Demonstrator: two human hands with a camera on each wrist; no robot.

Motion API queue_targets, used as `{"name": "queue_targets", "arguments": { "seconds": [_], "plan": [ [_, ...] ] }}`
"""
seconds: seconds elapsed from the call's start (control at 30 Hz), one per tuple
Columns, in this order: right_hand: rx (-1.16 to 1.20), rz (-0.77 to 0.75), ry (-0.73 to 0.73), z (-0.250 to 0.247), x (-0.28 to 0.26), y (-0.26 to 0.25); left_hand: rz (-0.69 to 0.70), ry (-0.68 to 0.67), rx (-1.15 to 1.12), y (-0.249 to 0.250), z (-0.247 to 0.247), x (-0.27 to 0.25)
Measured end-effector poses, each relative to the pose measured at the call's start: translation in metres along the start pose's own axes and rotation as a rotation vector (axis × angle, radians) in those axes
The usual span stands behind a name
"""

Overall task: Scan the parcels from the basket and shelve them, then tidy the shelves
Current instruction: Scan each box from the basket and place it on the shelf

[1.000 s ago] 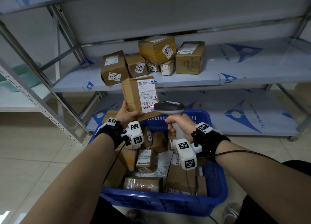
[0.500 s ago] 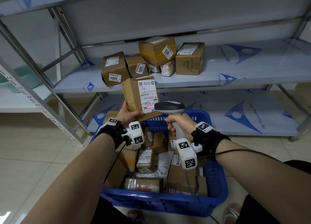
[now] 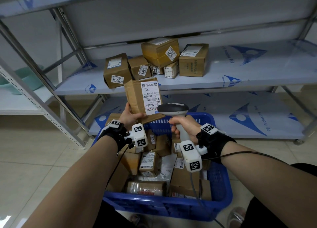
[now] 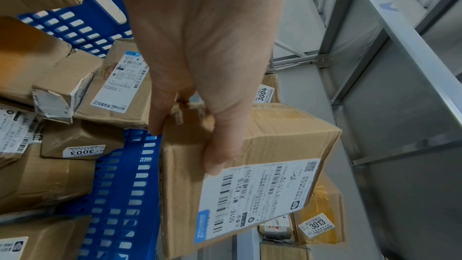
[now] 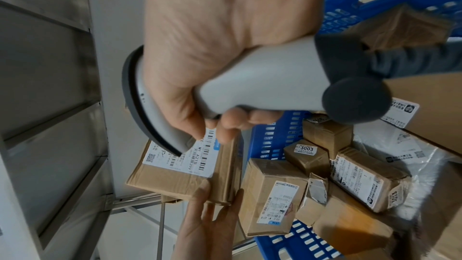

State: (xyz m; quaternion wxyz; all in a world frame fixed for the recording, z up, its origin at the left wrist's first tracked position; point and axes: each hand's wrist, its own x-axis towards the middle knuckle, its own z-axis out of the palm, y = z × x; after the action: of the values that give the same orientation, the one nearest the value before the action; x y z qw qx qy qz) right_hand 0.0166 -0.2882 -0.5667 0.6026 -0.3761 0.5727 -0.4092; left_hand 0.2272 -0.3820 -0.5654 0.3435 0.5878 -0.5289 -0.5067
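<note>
A metal shelving unit [image 3: 257, 76] with film-covered grey shelves stands on a pale tiled floor [image 3: 34, 159]; the right stretch of its middle shelf lies bare, while six taped cardboard parcels [image 3: 159, 52] cluster left of centre, near the front edge. Before the lowest shelf sits a blue slotted plastic basket [image 3: 221, 185], heaped with brown boxes. Above its far rim the left hand [image 3: 128, 116] grips a creased cardboard parcel [image 3: 143, 99] by its lower corner, thumb on the white label, fingers curled behind. The right hand [image 3: 185, 127] wraps the handle of a grey barcode scanner [image 3: 173, 108], its head just beside the label.
</note>
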Motion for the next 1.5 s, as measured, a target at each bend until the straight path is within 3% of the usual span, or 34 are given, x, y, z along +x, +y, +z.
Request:
{"name": "queue_targets", "arguments": {
  "seconds": [0.97,1.03,1.23,1.5],
  "plan": [
    [0.046,0.001,0.026,-0.001,0.004,0.002,-0.018,-0.007,0.026,-0.002,-0.003,0.001],
    [0.107,-0.020,0.063,-0.002,0.006,0.002,-0.058,-0.033,0.024,0.000,-0.003,-0.002],
    [0.314,-0.040,0.192,-0.014,0.016,0.001,-0.430,-0.226,-0.068,0.009,-0.005,-0.014],
    [0.368,-0.027,0.297,-0.024,0.024,0.002,-0.466,-0.390,-0.296,-0.008,-0.009,-0.013]
  ]
}}
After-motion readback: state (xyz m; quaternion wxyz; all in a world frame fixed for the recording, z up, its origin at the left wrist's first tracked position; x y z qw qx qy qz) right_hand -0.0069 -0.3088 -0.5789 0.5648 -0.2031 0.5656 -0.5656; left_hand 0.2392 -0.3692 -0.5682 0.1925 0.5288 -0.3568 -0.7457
